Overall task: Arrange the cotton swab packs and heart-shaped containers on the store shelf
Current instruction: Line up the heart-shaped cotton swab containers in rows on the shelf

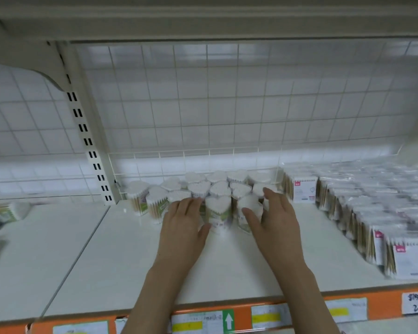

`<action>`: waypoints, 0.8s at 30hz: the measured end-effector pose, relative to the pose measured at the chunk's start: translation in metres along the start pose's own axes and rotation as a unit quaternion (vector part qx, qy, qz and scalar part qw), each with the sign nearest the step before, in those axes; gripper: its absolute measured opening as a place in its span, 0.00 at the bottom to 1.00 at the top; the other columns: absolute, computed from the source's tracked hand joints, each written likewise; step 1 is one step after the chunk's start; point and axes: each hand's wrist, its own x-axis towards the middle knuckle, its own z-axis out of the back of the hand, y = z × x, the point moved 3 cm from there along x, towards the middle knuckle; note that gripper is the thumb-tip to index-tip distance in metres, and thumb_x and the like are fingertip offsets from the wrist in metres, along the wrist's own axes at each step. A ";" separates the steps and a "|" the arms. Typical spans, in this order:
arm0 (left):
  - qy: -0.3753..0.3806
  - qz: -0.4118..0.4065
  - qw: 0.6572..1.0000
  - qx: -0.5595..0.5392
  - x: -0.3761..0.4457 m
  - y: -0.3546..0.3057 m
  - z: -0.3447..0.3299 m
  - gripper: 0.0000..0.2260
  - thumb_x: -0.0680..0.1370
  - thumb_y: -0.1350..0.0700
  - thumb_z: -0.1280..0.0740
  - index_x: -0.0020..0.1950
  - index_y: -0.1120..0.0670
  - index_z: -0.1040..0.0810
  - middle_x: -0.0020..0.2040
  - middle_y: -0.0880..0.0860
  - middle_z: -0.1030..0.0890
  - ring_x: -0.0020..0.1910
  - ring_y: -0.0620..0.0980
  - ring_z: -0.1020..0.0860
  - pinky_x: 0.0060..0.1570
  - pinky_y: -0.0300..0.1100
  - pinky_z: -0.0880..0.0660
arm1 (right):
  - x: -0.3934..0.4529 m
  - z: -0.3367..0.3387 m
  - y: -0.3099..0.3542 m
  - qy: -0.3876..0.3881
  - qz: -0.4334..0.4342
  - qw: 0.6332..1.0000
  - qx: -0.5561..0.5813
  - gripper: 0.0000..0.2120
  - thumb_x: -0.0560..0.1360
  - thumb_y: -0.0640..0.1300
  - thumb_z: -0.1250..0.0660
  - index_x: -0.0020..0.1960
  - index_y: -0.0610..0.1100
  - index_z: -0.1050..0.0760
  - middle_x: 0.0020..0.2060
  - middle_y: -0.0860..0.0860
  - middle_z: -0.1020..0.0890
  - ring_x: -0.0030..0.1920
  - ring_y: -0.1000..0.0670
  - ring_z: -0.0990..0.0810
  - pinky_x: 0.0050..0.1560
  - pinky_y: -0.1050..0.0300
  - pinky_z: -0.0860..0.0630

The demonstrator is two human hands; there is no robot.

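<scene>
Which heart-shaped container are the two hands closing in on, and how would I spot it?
Start at the white shelf with the orange price rail. Near its back stands a cluster of heart-shaped containers, left of the flat cotton swab packs. The front heart container stands between the left hand and right hand; it juts out nearest the shelf's front edge.

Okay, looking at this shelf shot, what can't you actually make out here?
- Labels on the heart-shaped containers: blurred in the head view, unreadable.
- Containers behind the left hand and right hand: partly covered by the fingers.
- Cotton swab packs: the right-hand rows smear with motion and are cut off by the frame edge.
- Price tags: print too small.
</scene>
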 end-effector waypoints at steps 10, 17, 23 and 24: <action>0.089 -0.016 0.995 0.032 0.020 0.050 -0.004 0.28 0.71 0.56 0.29 0.68 0.62 0.31 0.67 0.60 0.29 0.67 0.60 0.31 0.65 0.49 0.33 | 0.013 -0.075 0.050 0.128 0.128 0.980 -0.088 0.12 0.71 0.35 0.34 0.54 0.37 0.24 0.50 0.43 0.22 0.51 0.41 0.24 0.50 0.51 0.27; 0.022 -0.065 0.997 0.033 0.022 0.048 -0.013 0.24 0.56 0.62 0.23 0.51 0.53 0.17 0.50 0.50 0.16 0.50 0.50 0.18 0.51 0.42 0.27 | 0.014 -0.079 0.041 0.105 0.119 0.983 -0.095 0.19 0.54 0.22 0.33 0.42 0.36 0.21 0.40 0.42 0.20 0.39 0.41 0.22 0.37 0.52 0.24; 0.028 -0.097 0.994 0.044 0.022 0.019 -0.015 0.23 0.51 0.55 0.18 0.44 0.52 0.16 0.41 0.47 0.16 0.41 0.50 0.18 0.39 0.39 0.21 | 0.018 -0.074 0.035 0.103 0.119 0.983 -0.097 0.18 0.53 0.23 0.34 0.40 0.35 0.21 0.38 0.42 0.20 0.36 0.40 0.21 0.34 0.51 0.21; 0.031 -0.096 0.994 0.042 0.023 0.017 -0.015 0.23 0.51 0.55 0.18 0.44 0.52 0.16 0.41 0.47 0.17 0.41 0.50 0.18 0.38 0.38 0.22 | 0.018 -0.073 0.035 0.098 0.118 0.983 -0.097 0.16 0.54 0.25 0.35 0.40 0.36 0.21 0.37 0.42 0.20 0.36 0.40 0.21 0.34 0.52 0.22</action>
